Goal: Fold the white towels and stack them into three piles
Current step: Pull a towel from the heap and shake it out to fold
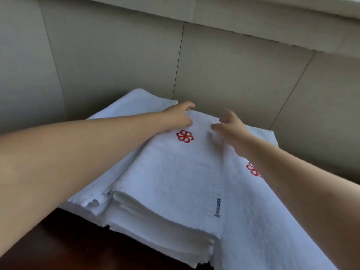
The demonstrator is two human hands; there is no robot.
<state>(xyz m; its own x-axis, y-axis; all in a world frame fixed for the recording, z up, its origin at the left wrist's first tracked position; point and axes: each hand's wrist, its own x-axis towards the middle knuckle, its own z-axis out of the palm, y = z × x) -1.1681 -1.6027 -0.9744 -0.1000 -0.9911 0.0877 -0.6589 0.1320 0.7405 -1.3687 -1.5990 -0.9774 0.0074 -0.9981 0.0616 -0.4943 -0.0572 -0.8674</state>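
Head view. Two bare arms reach in from the lower left and lower right of the frame and meet near its centre, over white towels. Three piles can be counted. The middle pile (165, 191) runs from the centre toward the bottom edge, with several folded layers showing at its near end, too soft to count exactly. A lower left pile (134, 102) shows above and below the left forearm. A right pile (253, 221) fills the lower right, partly hidden by the right forearm.

The left hand (178, 117) lies on the far left corner of the middle pile's top towel, fingers curled over the edge and holding the cloth. The right hand (229, 126) is at the far right corner with fingers spread and loosely bent; whether it touches or holds the towel cannot be told, as that area is blurred.

Two red flower-shaped logos are visible: one whole logo (185, 136) on the top towel between the hands, and a second logo (253, 169) on the right pile, half covered by the right forearm. A small dark label (217, 208) sits on the right edge of the middle pile; its writing is too small to read.

A dark wooden surface (58, 240) shows at lower left beneath the towels. Grey panelled wall (233, 65) with dark seams fills the upper frame directly behind the piles.
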